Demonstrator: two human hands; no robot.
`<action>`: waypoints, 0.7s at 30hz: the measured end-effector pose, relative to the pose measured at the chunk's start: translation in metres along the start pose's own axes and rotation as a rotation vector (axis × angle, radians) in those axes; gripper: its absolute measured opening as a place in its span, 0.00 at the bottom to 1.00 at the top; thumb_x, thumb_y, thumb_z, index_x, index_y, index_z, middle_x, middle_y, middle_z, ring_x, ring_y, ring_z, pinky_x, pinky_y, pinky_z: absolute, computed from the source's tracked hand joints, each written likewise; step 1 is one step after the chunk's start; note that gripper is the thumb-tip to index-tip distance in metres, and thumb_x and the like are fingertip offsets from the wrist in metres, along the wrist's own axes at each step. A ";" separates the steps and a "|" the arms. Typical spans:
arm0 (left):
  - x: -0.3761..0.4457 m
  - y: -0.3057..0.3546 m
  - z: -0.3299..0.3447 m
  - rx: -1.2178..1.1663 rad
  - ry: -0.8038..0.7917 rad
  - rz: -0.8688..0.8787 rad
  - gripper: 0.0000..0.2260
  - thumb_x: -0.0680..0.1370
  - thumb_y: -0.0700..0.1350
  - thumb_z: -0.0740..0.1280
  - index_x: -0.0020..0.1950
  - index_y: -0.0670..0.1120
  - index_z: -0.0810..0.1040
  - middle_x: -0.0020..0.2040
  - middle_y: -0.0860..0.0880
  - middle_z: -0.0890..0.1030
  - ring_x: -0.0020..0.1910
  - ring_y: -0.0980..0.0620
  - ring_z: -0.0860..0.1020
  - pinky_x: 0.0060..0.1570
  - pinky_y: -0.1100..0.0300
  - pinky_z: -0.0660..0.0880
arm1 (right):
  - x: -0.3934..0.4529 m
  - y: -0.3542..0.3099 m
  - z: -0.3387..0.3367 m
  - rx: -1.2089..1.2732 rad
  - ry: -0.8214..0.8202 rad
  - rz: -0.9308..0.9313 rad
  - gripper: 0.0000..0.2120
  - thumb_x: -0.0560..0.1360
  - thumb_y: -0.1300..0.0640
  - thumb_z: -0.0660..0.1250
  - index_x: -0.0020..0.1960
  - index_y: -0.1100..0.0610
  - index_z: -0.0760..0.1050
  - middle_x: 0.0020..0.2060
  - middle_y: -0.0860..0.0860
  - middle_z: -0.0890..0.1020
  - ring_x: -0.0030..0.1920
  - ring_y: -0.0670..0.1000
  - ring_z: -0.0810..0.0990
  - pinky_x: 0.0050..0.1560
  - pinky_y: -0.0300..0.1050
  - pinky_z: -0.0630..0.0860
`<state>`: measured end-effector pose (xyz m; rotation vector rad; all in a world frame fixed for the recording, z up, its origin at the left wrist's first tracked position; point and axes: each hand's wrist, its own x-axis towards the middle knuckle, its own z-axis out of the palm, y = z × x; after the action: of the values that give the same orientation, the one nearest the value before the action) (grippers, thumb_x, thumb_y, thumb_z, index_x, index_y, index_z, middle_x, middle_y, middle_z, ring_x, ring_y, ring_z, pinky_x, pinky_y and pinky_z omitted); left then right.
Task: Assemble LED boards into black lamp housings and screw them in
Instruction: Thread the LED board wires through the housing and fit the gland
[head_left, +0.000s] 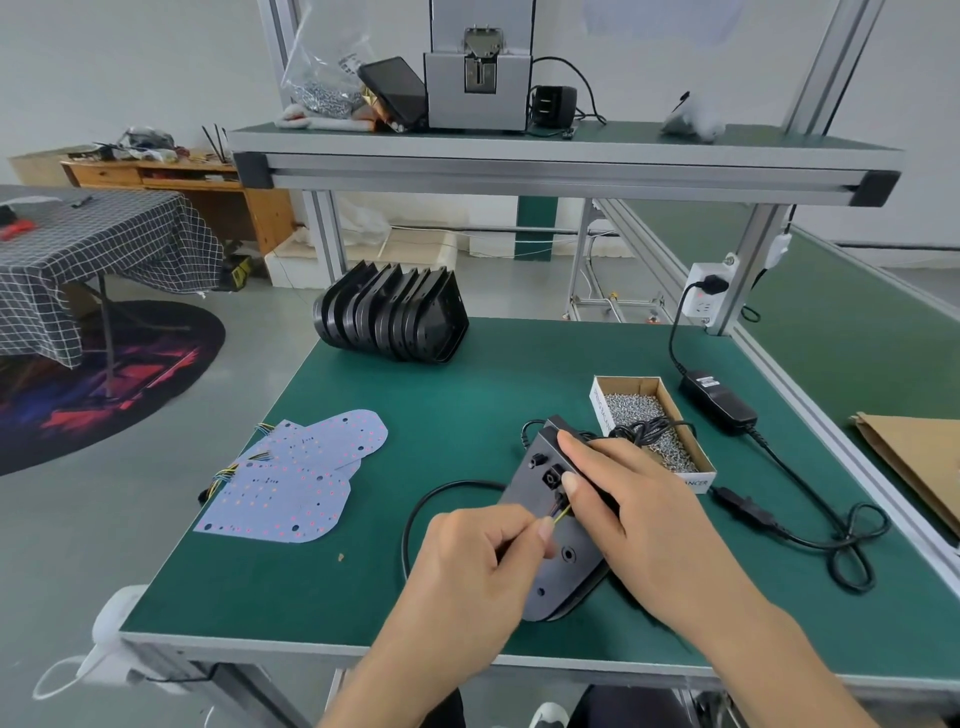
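A black lamp housing (545, 545) lies back side up on the green mat near the front edge. My right hand (634, 514) grips its right side, thumb on the back face. My left hand (478, 561) pinches thin yellow wires (560, 514) that come out of a hole in the housing. White LED boards (296, 478) with coloured wire tails lie overlapped at the left. A stack of empty black housings (395, 317) stands at the back of the mat. A cardboard box of screws (649, 431) sits just right of my hand.
A black power adapter (719, 400) with its looped cable (852, 545) lies at the right, plugged into a white socket (704, 296). Another black cable (441, 493) curls left of the housing. An aluminium shelf (561, 166) with a machine overhangs the bench.
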<state>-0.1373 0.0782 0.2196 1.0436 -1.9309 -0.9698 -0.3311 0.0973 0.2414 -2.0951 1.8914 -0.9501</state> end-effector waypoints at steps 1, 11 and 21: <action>-0.001 0.001 0.000 0.008 0.007 0.016 0.16 0.82 0.57 0.63 0.41 0.50 0.80 0.26 0.55 0.65 0.27 0.56 0.60 0.28 0.66 0.60 | 0.000 0.000 0.000 -0.004 0.001 -0.001 0.25 0.83 0.42 0.56 0.75 0.50 0.75 0.60 0.42 0.78 0.58 0.45 0.77 0.59 0.44 0.74; -0.004 -0.001 0.000 0.305 0.050 0.111 0.12 0.85 0.49 0.63 0.44 0.46 0.78 0.33 0.52 0.73 0.33 0.52 0.69 0.35 0.57 0.70 | 0.003 -0.002 0.001 -0.027 0.034 0.042 0.22 0.84 0.47 0.60 0.75 0.51 0.76 0.59 0.45 0.80 0.58 0.45 0.77 0.59 0.43 0.73; 0.007 0.015 0.021 0.685 0.061 0.021 0.44 0.66 0.71 0.57 0.80 0.56 0.60 0.75 0.60 0.72 0.72 0.58 0.71 0.72 0.56 0.67 | 0.007 -0.030 0.004 0.149 -0.013 0.174 0.30 0.80 0.37 0.64 0.79 0.45 0.69 0.66 0.39 0.78 0.66 0.39 0.74 0.67 0.37 0.70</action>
<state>-0.1628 0.0837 0.2248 1.3935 -2.2699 -0.2383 -0.3039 0.0952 0.2567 -1.8162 1.8961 -1.0016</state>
